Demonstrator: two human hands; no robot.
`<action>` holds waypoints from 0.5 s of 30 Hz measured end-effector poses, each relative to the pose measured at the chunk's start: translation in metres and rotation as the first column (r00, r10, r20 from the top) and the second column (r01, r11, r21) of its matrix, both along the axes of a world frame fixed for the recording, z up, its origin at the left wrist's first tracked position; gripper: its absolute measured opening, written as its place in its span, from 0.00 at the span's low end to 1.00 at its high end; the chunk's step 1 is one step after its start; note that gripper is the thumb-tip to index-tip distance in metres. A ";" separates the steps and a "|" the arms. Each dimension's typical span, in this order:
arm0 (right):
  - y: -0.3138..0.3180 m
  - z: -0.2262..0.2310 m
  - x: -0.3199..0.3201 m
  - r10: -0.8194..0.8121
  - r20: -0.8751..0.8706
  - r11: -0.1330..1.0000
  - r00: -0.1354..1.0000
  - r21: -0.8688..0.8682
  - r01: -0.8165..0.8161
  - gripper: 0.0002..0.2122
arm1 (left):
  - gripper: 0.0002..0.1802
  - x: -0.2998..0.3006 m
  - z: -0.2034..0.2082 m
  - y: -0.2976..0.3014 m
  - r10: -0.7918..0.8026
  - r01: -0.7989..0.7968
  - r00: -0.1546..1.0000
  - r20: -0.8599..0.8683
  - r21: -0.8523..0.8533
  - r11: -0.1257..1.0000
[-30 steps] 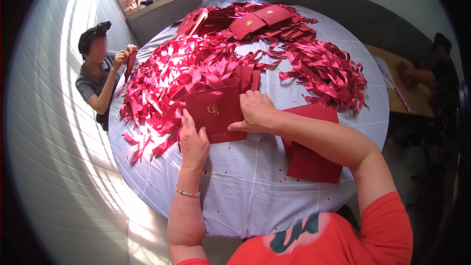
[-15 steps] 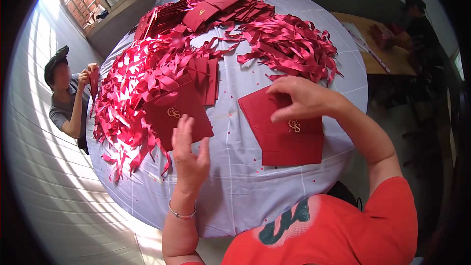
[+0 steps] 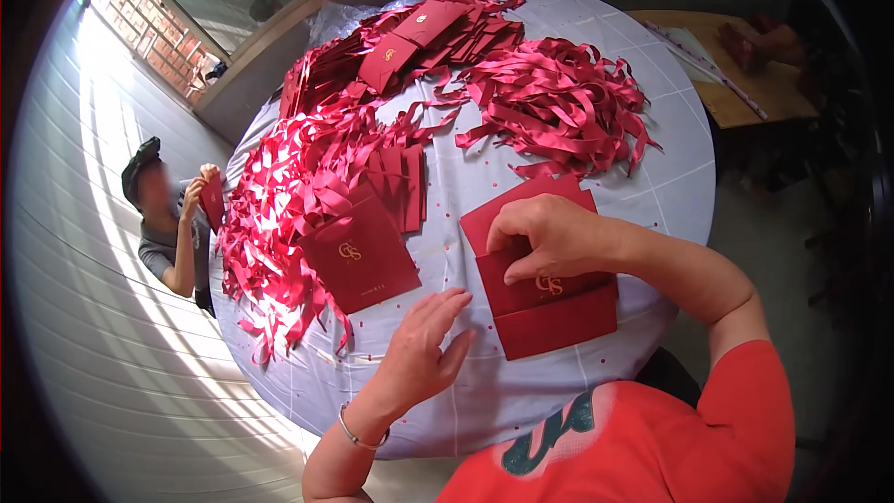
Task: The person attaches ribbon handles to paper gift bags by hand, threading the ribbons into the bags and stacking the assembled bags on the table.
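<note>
Half curled, the right hand (image 3: 559, 235) is over the flat red bags (image 3: 559, 324) on the table (image 3: 670, 172); I can't tell whether it pinches one. The left hand (image 3: 421, 354), relaxed and empty, hovers to their left.

Two ribbon heaps (image 3: 559, 102), two tables (image 3: 675, 135), two co-workers (image 3: 168, 247)

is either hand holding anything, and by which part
The left hand holds nothing. The right hand curls at the upper left edge of a red paper piece; whether it grips is unclear.

Harsh left-side sunlight glaring off ribbons (image 3: 279, 191), dim right side, curved black rim.
</note>
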State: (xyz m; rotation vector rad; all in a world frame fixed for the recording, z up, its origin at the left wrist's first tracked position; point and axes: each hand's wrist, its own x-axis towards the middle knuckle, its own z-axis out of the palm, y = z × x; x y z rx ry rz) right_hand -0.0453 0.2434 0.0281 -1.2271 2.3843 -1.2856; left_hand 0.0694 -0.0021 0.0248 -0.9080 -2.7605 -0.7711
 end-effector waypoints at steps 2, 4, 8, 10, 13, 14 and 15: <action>-0.005 -0.003 -0.006 -0.002 -0.002 0.997 1.000 -0.083 0.002 0.14 | 0.25 -0.006 0.002 0.014 0.043 -0.071 0.986 0.159 0.174 0.982; -0.007 -0.005 -0.006 0.003 0.007 0.986 1.000 -0.168 -0.002 0.13 | 0.25 -0.015 0.001 0.025 0.105 -0.174 0.961 0.254 0.265 0.948; 0.004 -0.018 -0.012 -0.078 -0.116 0.971 0.990 -0.234 0.049 0.09 | 0.23 -0.036 -0.015 0.045 0.165 -0.362 0.900 0.404 0.481 0.798; 0.012 -0.024 -0.019 -0.099 -0.035 0.950 0.994 -0.301 0.084 0.07 | 0.22 -0.043 -0.024 0.051 0.088 -0.404 0.864 0.496 0.578 0.709; 0.019 -0.029 -0.028 -0.094 -0.079 0.968 0.992 -0.242 0.072 0.07 | 0.21 -0.049 -0.034 0.054 0.076 -0.462 0.824 0.561 0.590 0.662; 0.021 -0.030 -0.029 -0.091 -0.070 0.968 0.993 -0.239 0.072 0.07 | 0.21 -0.051 -0.038 0.052 0.079 -0.465 0.830 0.552 0.607 0.645; 0.024 -0.027 -0.028 -0.131 -0.157 0.974 0.979 -0.202 0.098 0.07 | 0.20 -0.051 -0.040 0.051 0.082 -0.466 0.837 0.541 0.627 0.625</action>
